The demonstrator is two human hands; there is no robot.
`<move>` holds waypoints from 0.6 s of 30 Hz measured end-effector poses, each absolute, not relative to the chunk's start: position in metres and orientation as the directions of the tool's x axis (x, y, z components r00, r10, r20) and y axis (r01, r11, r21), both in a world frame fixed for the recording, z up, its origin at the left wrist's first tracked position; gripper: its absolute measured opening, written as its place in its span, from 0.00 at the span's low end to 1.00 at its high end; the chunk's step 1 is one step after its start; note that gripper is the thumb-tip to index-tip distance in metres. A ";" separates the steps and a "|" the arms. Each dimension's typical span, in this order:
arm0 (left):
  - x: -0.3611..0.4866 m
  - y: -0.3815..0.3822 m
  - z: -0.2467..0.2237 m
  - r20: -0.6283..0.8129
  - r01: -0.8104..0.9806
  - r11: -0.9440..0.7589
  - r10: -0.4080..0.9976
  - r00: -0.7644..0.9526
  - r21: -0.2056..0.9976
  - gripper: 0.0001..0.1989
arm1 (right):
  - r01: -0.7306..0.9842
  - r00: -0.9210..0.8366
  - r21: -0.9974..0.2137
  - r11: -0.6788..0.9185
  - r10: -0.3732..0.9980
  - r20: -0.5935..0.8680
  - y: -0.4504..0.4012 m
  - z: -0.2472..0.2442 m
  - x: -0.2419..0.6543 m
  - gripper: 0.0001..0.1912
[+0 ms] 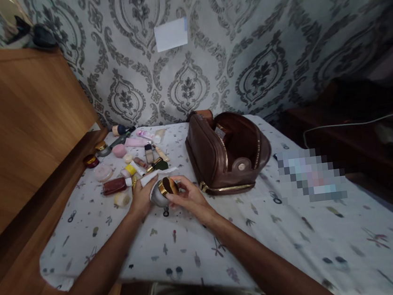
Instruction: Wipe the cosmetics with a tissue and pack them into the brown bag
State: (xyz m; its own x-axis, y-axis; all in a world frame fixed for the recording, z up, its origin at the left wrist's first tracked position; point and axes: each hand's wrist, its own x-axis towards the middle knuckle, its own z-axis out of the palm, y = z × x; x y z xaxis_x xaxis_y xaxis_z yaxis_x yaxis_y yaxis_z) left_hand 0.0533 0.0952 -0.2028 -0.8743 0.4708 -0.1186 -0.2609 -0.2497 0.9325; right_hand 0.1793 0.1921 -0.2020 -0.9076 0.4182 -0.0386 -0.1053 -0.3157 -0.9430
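Observation:
Low over the table, my right hand (192, 199) grips a grey cosmetic jar (159, 198) by its shiny gold lid, the jar tilted on its side. My left hand (140, 200) is closed around a thin white tissue (157, 175) pressed to the jar's far left side; its fingertips are partly hidden. Just left of that hand lie a dark red pouch-like item (114, 186) and a small cream-coloured jar (121, 199). A brown cosmetic bag (206, 153) stands unzipped to the right of my hands, with something small inside near its back.
Several tubes, bottles and jars lie at the back left, among them a pink jar (119, 150) and another grey jar with a gold lid (103, 148). A wooden cabinet (28, 138) borders the left side. A blurred-out flat object (311, 174) lies at right.

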 end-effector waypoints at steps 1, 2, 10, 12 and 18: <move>0.054 0.096 -0.202 -0.109 -0.255 -0.252 0.476 -0.872 0.934 0.19 | -0.116 -0.908 -0.938 -0.327 0.418 -0.033 0.192 -0.202 0.179 0.29; 0.054 0.096 -0.201 -0.104 -0.253 -0.255 0.483 -0.869 0.933 0.20 | -0.130 -0.910 -0.928 -0.349 0.413 -0.028 0.192 -0.202 0.180 0.28; 0.062 0.092 -0.193 -0.067 -0.178 -0.099 0.667 -0.742 0.979 0.29 | -0.228 -0.939 -0.643 -0.731 0.340 -0.054 0.192 -0.208 0.177 0.20; 0.064 0.087 -0.194 -0.010 -0.088 -0.084 0.664 -0.748 0.993 0.26 | -0.227 -0.934 -0.603 -0.765 0.347 -0.088 0.194 -0.210 0.175 0.19; 0.066 0.082 -0.203 0.166 0.219 -0.029 0.750 -0.640 0.975 0.34 | -0.232 -0.929 -0.610 -0.758 0.359 -0.093 0.195 -0.211 0.175 0.23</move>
